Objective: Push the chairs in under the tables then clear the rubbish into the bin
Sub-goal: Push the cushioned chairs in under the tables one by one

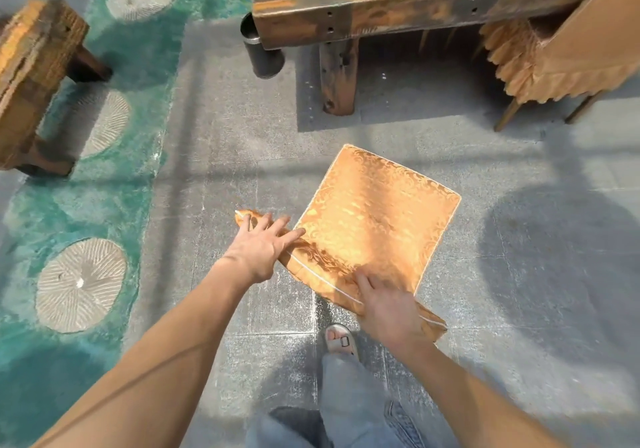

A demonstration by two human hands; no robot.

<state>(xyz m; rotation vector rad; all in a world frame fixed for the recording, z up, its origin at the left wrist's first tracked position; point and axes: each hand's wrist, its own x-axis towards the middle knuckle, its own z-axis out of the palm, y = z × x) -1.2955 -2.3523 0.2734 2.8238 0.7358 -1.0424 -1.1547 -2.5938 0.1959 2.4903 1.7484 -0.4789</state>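
Progress is early, I judge. The chair [377,215] under the hands stands on open floor, its seat facing the table [363,1] but well apart from it, so the push is not yet finished and the rubbish step has not begun (no rubbish shows plainly anywhere in view).

The left hand [259,248] lies flat on the left end of the chair's backrest, fingers straight and spread, pressing rather than gripping. The right hand [388,309] covers the right end of the same backrest, fingers laid over the fabric towards the seat. Its thumb is hidden, so I cannot tell whether it grasps or only presses.

Further out, a second chair [571,49] in matching gold cloth sits with its front tucked under the table's right end. A metal can [261,53], possibly the bin, stands at the table's left corner. A wooden bench [31,77] stands off to the left.
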